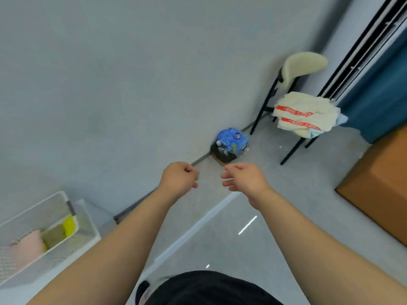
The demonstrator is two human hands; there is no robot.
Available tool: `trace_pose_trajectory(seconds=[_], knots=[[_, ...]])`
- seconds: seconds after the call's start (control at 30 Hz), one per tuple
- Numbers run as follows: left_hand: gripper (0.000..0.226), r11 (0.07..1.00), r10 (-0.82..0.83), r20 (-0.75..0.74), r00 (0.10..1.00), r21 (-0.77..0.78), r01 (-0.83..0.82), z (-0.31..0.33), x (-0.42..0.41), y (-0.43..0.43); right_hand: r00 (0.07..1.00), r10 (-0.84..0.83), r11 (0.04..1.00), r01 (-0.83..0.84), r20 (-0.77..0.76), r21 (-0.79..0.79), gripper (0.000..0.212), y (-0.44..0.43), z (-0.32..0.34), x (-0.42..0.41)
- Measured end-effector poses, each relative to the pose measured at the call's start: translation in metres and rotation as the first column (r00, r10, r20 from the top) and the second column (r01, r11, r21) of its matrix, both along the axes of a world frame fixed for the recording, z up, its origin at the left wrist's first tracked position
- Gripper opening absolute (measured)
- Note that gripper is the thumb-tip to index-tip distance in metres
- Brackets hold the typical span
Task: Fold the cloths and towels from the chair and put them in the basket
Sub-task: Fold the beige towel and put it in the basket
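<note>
**Both hands out and bare, towels on the chair**

We see both arms stretched forward over the floor [220, 227], and neither hand holds anything. The left hand [179, 178] is curled into a fist, knuckles up. The right hand [245, 177] is just beside it but apart from it, with relaxed, nearly straight fingers pointing toward the left hand.

The chair [304, 64] stands well off to the upper right, against the wall [110, 73], on thin black legs and with a pale padded back. On its seat lies a pile of cream towels [308, 106] with two red printed bands facing us. A blue cloth [342, 119] peeks out from under the pile at its right edge.

The basket [33, 210], white and perforated, sits at the lower left, well apart from the chair. Inside it we can make out a pink cloth [28, 245] toward the near end and a yellow cloth [69, 225] toward the far end. The view there is blurred, so we cannot tell how neatly they lie.

Between the hands and the chair, a dark bin [222, 154] stands at the foot of the wall, topped with something blue and patterned. A brown box [378, 183] fills the right edge, with a blue curtain [378, 95] hanging above it.
</note>
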State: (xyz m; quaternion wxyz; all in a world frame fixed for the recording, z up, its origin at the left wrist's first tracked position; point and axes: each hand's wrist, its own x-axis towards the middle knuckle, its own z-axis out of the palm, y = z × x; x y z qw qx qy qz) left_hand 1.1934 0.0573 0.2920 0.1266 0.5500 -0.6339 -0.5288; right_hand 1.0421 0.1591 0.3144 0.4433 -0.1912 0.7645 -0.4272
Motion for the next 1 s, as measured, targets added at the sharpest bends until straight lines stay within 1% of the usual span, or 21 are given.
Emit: trace_pose_trajectory(seconds=[0.1, 0.2, 0.3, 0.4, 0.57, 0.63, 0.73, 0.87, 1.0], knots=[[0.015, 0.997, -0.053, -0.066, 0.996, 0.05, 0.056, 0.008, -0.101, 0.044, 0.997, -0.067, 0.998, 0.067, -0.047, -0.004, 0.017, 0.056, 0.015, -0.091], [0.019, 0.991, -0.112, -0.086, 0.99, 0.062, 0.118, 0.017, -0.189, 0.076, 0.988, -0.134, 0.991, 0.134, -0.076, -0.001, 0.019, 0.097, 0.024, -0.172], [0.016, 0.982, -0.167, -0.091, 0.982, 0.073, 0.174, 0.022, -0.27, 0.097, 0.973, -0.219, 0.976, 0.219, -0.074, -0.01, 0.021, 0.126, 0.027, -0.246], [0.012, 0.973, -0.217, -0.105, 0.971, 0.058, 0.223, 0.016, -0.35, 0.104, 0.96, -0.269, 0.963, 0.268, -0.083, -0.017, 0.02, 0.14, 0.022, -0.317], [0.012, 0.962, -0.247, -0.132, 0.96, 0.085, 0.259, -0.013, -0.492, 0.094, 0.945, -0.304, 0.952, 0.306, -0.118, 0.001, 0.02, 0.135, 0.0, -0.448], [0.012, 0.959, -0.237, -0.143, 0.961, 0.126, 0.255, -0.028, -0.549, 0.085, 0.945, -0.299, 0.952, 0.305, -0.134, 0.024, 0.019, 0.125, -0.009, -0.504], [0.012, 0.95, -0.219, -0.11, 0.969, 0.201, 0.238, -0.044, -0.63, 0.061, 0.945, -0.299, 0.947, 0.312, -0.133, 0.084, 0.018, 0.108, -0.016, -0.588], [0.014, 0.949, -0.188, -0.057, 0.981, 0.247, 0.196, -0.043, -0.728, 0.03, 0.954, -0.276, 0.947, 0.291, -0.12, 0.133, 0.02, 0.082, -0.023, -0.692], [0.012, 0.949, -0.163, -0.072, 0.984, 0.26, 0.176, -0.038, -0.808, 0.01, 0.963, -0.251, 0.953, 0.264, -0.101, 0.148, 0.017, 0.052, -0.034, -0.779]])
